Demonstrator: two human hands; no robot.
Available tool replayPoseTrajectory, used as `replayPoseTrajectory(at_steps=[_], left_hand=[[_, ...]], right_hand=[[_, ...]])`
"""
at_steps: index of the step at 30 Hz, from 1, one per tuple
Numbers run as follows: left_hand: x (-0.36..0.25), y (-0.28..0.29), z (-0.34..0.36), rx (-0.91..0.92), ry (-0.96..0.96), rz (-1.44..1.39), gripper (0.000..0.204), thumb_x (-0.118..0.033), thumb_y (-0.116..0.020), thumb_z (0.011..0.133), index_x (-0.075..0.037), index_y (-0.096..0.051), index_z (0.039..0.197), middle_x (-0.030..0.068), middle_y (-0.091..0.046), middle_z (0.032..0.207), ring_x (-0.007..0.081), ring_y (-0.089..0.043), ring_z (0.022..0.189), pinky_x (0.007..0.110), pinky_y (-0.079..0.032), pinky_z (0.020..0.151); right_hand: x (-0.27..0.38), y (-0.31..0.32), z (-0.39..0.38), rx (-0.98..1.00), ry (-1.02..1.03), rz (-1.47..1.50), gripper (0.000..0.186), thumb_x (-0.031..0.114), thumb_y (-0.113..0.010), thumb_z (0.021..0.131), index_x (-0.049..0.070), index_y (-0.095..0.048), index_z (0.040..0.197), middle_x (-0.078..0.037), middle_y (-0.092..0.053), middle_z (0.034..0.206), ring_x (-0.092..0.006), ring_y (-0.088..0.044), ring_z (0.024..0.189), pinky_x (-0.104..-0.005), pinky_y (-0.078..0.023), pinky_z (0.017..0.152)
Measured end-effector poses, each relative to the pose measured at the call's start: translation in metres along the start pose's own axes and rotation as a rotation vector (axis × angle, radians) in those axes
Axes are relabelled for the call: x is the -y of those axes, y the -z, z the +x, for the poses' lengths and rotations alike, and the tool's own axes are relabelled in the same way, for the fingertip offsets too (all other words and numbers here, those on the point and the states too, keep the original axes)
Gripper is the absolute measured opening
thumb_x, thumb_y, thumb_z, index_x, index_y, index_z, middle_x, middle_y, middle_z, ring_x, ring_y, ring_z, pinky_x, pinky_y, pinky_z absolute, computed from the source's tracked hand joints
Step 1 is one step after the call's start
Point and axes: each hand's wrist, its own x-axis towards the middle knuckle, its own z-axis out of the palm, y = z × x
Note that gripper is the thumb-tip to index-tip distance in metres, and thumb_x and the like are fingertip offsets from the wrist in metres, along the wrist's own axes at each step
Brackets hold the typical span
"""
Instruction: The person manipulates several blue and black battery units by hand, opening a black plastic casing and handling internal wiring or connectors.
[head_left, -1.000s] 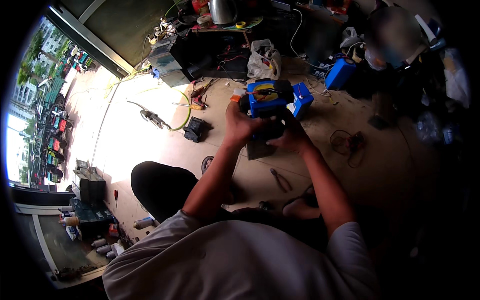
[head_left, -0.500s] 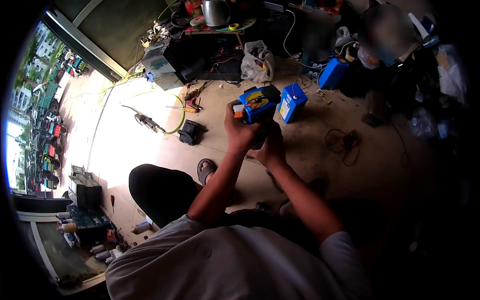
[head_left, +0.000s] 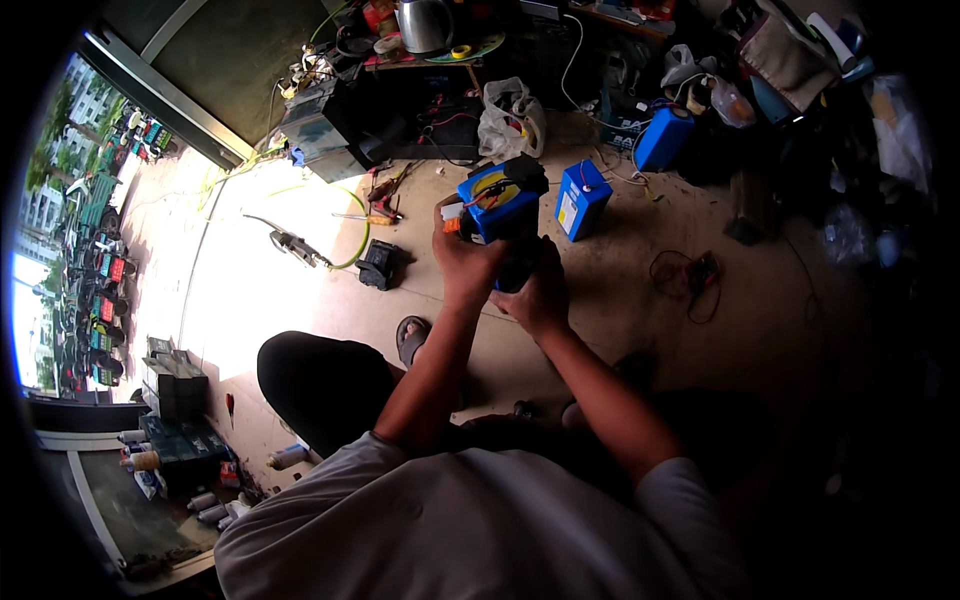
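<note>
A blue battery pack (head_left: 508, 222) is raised above the floor in front of me, its yellow top crossed by wires and partly covered by a black piece. My left hand (head_left: 465, 262) is closed round its left side, beside an orange connector (head_left: 452, 225). Closed against the dark lower end of the pack is my right hand (head_left: 540, 298); shadow hides some of its fingers. Just beyond, a second blue battery pack (head_left: 583, 203) with a white label stands upright on the floor. Farther back to the right, a third blue pack (head_left: 665, 138) leans, tilted.
Left of my hands lie a black block (head_left: 380, 264), an air hose gun (head_left: 298, 248) and red-handled pliers (head_left: 383, 205). A white plastic bag (head_left: 511, 120) stands at the back. Coiled leads (head_left: 700, 275) lie to the right. Dark batteries (head_left: 185, 445) sit at the lower left.
The held battery pack has shifted slightly left and turned a little, with both hands still on it. The packs on the floor have stayed in place.
</note>
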Motion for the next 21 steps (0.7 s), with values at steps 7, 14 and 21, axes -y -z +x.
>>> replayPoseTrajectory(at_steps=[7,14,21], left_hand=[[-0.045,-0.003,0.011,-0.011,-0.118,-0.068,0.050,-0.009,-0.093,0.069,0.003,-0.072,0.113,0.0120,-0.078,0.106,0.0183,-0.074,0.097,0.034,-0.058,0.093],[-0.072,0.005,0.004,0.081,-0.005,-0.229,0.068,0.005,-0.088,0.068,0.001,-0.061,0.130,0.0102,-0.072,0.120,0.0216,-0.072,0.107,0.037,-0.057,0.101],[-0.105,0.021,0.020,0.056,-0.005,-0.394,0.066,0.006,-0.087,0.072,0.001,-0.061,0.132,0.0113,-0.073,0.118,0.0240,-0.073,0.107,0.039,-0.058,0.100]], right_hand=[[0.001,0.001,0.001,-0.024,0.095,-0.058,0.102,0.024,-0.103,0.053,0.004,-0.052,0.139,-0.020,-0.060,0.126,-0.0425,-0.060,0.117,-0.0483,-0.051,0.102],[0.002,0.019,0.003,0.066,0.107,-0.004,0.099,0.030,-0.103,0.054,0.005,-0.055,0.136,-0.020,-0.061,0.127,-0.0431,-0.060,0.119,-0.0499,-0.051,0.101],[-0.024,0.010,-0.004,-0.028,0.172,-0.254,0.114,0.035,-0.103,0.052,0.005,-0.047,0.146,-0.024,-0.056,0.142,-0.0445,-0.055,0.133,-0.0483,-0.049,0.109]])
